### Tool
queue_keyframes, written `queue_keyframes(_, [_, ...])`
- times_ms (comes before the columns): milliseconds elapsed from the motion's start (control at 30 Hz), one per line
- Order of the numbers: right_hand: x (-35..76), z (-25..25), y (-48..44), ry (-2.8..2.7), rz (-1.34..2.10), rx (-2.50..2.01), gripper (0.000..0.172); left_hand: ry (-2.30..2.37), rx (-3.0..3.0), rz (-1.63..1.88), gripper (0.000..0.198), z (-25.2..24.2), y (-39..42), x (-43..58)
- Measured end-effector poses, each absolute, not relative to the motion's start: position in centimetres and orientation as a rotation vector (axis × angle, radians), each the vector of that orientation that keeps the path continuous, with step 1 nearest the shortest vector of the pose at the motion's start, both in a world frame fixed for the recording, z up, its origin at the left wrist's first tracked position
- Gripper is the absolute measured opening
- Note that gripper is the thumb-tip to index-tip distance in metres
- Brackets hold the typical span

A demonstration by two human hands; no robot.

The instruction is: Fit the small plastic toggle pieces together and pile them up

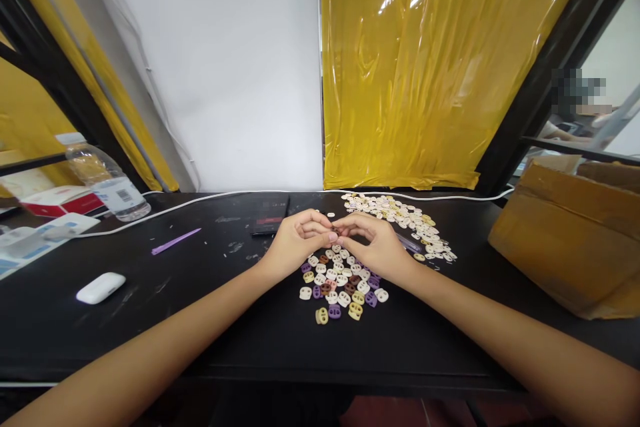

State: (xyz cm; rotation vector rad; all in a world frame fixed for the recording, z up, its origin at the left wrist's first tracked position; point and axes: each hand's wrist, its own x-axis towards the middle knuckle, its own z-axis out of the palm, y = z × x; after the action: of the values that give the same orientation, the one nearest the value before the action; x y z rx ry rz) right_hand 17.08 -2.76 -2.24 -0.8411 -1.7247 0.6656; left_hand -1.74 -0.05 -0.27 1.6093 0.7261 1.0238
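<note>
My left hand [305,235] and my right hand [373,239] meet over the black table, with fingertips pinched together. Between them is a small dark brown piece [335,229], mostly hidden by the fingers; it looks like one of the two-hole cord locks. Just below the hands lies a loose pile of cord locks [344,299] in white, cream, purple and brown. Behind my right hand spreads a second heap of flat white and yellowish pieces [400,210]. A purple pen-like thing [409,243] lies beside that hand, partly covered.
At left are a white earbud case [101,288], a purple pointed stick [176,241], a clear bottle [120,193] and a red-white box [63,201]. A dark flat box [267,225] sits behind my left hand. A cardboard box [560,240] stands right; a white cable [240,193] runs along the back.
</note>
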Motion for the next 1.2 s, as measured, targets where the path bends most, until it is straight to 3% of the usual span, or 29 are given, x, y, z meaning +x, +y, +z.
queue_keyframes(533, [16.6, -1.5, -3.1, -1.645, 0.753, -1.000, 0.009, 0.740, 1.719, 1.066, 0.020, -0.2, -0.1, -1.7])
queue_keyframes(1200, [17.0, -1.1, -3.2, -1.905, 0.594, -1.133, 0.009, 0.736, 1.729, 0.969, 0.012, -1.4, 0.3, -1.5])
